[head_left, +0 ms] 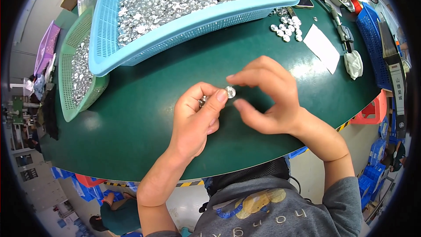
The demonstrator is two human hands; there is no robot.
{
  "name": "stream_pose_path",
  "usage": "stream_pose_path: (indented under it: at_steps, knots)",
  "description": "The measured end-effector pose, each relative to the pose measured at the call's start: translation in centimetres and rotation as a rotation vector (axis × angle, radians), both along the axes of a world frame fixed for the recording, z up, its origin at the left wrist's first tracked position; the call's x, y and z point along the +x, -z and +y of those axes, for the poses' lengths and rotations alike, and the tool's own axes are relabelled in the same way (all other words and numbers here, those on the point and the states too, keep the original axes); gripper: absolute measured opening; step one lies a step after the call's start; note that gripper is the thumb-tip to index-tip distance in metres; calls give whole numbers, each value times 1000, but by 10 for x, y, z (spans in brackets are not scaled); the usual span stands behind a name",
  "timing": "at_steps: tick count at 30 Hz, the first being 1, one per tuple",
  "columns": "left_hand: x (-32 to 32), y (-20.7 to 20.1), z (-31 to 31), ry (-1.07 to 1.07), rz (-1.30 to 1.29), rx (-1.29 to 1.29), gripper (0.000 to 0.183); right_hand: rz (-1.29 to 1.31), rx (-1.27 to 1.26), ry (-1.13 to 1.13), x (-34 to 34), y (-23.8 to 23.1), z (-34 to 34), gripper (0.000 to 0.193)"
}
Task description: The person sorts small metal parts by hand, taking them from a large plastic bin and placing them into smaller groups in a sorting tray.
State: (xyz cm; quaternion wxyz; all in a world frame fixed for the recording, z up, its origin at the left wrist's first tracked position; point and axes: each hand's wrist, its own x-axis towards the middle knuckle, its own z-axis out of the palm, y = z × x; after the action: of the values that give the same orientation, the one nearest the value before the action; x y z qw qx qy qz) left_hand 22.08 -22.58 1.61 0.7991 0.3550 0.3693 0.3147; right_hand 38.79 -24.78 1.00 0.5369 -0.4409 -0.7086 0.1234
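Observation:
My left hand (195, 118) hovers over the dark green table (131, 118) and pinches a small round silver metal cap (230, 91) between thumb and forefinger. More silver pieces show inside its curled fingers. My right hand (267, 98) is just right of the cap, thumb and forefinger spread apart around it, holding nothing that I can see.
A light blue basket (184, 26) full of silver caps lies at the back. A green basket (72, 74) with more caps sits to its left. A small group of caps (287, 28), a white paper slip (322, 46), a crumpled white glove (353, 63) and tools lie at right.

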Motion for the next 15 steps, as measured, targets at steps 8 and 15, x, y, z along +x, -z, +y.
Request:
stream_pose_path:
  at_steps: [8, 15]
  knots:
    - [-3, 0, 1, 102, -189, -141, 20, 74, -63, -124, 3, -3, -1, 24]
    - [-4, 0, 1, 174, -273, -172, 21, 104, -42, -177, 4, -4, -2, 22]
